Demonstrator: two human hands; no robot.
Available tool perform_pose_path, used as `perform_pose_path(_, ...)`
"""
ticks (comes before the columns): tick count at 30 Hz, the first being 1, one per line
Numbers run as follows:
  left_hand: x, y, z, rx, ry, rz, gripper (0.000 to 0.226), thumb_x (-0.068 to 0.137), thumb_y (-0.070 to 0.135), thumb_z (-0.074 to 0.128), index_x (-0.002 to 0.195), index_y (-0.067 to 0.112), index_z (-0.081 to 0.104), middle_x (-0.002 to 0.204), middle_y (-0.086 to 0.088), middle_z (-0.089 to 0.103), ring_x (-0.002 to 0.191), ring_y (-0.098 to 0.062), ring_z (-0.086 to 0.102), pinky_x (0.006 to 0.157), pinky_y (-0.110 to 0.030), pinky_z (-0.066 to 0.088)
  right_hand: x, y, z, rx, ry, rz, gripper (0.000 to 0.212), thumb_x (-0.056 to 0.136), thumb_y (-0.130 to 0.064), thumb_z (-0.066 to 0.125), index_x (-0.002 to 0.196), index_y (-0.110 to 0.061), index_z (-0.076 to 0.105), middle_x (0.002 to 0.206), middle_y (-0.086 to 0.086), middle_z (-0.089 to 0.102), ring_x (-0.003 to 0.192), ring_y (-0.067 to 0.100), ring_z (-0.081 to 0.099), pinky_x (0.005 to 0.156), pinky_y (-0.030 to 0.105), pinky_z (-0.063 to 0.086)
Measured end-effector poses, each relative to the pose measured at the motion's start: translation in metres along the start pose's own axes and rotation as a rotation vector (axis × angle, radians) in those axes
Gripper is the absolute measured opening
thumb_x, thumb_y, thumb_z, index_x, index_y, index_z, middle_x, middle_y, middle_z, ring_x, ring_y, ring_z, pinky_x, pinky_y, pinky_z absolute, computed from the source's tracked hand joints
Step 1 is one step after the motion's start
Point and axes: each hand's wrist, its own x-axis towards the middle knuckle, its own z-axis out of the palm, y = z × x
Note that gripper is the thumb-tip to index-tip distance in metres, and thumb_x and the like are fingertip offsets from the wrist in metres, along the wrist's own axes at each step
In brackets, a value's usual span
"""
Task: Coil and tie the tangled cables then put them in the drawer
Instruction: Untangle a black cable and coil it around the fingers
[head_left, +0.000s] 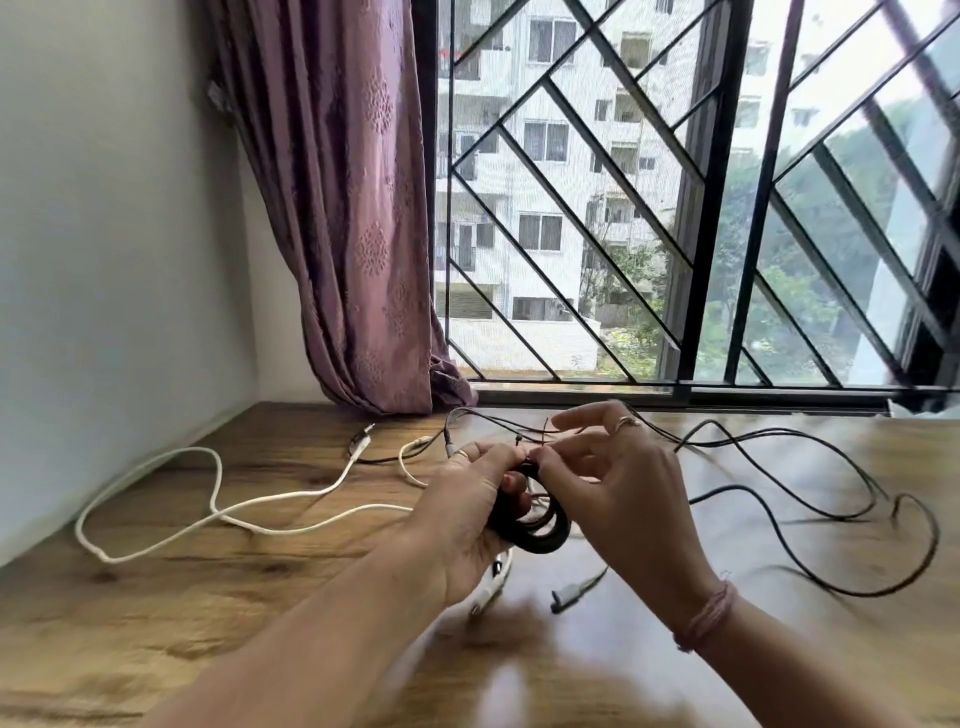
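Left hand (467, 519) grips black coil (530, 525), right hand (613, 488) pinches its blurred, half-hidden end.

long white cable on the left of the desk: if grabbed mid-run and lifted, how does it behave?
Probably floppy: the thin white cable lies in loose meandering loops on the wooden tabletop, so both ends would likely sag and trail. It looks light for its length. Its far end runs toward the tangle near the left hand, so it may snag.

Mauve curtain (343, 208) with a stitched diamond motif, black window grille (571, 208). Brown woodgrain table (208, 597), one white cable (218, 512), black cables (805, 467).
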Motion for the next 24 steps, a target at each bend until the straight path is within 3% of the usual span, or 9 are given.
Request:
perform_pose_path(4,-0.0009,0.0007,0.0003,0.008,-0.024,0.046,0.012,0.089,0.008,0.058,0.084,0.016,0.052,0.049,0.004,0.044,0.041,-0.008,0.039,0.048,-0.024,0.046,0.0001,-0.0024,-0.0014,0.011,0.011,-0.004,0.011,0.075,-0.013,0.073,0.080,-0.021,0.069,0.065,-0.011,0.070,0.063,-0.005,0.066,0.063,0.015,0.054)
perform_pose_path(7,-0.0026,-0.0002,0.0019,0.032,-0.026,0.072,0.010,0.089,0.009,0.058,0.087,0.017,0.053,0.049,0.005,0.044,0.040,-0.007,0.038,0.060,-0.030,0.046,0.0002,-0.0024,-0.0031,-0.016,-0.006,-0.007,0.013,0.075,-0.015,0.072,0.086,-0.021,0.073,0.068,-0.012,0.072,0.066,-0.008,0.066,0.068,0.016,0.054)
perform_pose_path(10,-0.0028,-0.0016,0.0031,0.050,-0.014,0.098,0.008,0.090,0.010,0.057,0.089,0.017,0.054,0.049,0.006,0.045,0.039,-0.006,0.037,0.062,-0.031,0.045,0.0005,-0.0031,-0.0037,-0.034,-0.018,-0.026,0.014,0.075,-0.015,0.071,0.087,-0.020,0.075,0.070,-0.012,0.073,0.067,-0.007,0.067,0.069,0.014,0.054)
perform_pose_path(13,-0.0027,-0.0002,0.0035,0.057,-0.019,0.117,0.006,0.091,0.013,0.058,0.090,0.017,0.054,0.049,0.006,0.044,0.039,-0.006,0.036,0.056,-0.027,0.044,0.0014,-0.0051,-0.0043,-0.021,-0.019,-0.043,0.012,0.078,-0.014,0.070,0.083,-0.025,0.067,0.074,-0.009,0.073,0.067,-0.003,0.067,0.063,0.008,0.051)
perform_pose_path(16,-0.0021,0.0010,0.0024,0.068,-0.012,0.126,0.005,0.093,0.015,0.057,0.090,0.016,0.053,0.052,0.005,0.044,0.039,-0.005,0.036,0.042,-0.019,0.043,0.0018,-0.0051,-0.0048,0.019,-0.024,-0.007,0.016,0.079,-0.015,0.070,0.083,-0.024,0.058,0.071,-0.008,0.072,0.065,-0.002,0.067,0.061,0.015,0.054)
perform_pose_path(24,-0.0018,-0.0040,0.0039,0.118,0.021,0.186,0.006,0.091,0.017,0.060,0.093,0.014,0.054,0.053,0.006,0.045,0.041,-0.005,0.038,0.049,-0.024,0.046,0.0007,-0.0036,-0.0028,-0.016,-0.011,-0.024,0.008,0.076,-0.015,0.072,0.081,-0.021,0.074,0.068,-0.013,0.072,0.068,-0.010,0.065,0.065,0.006,0.049)
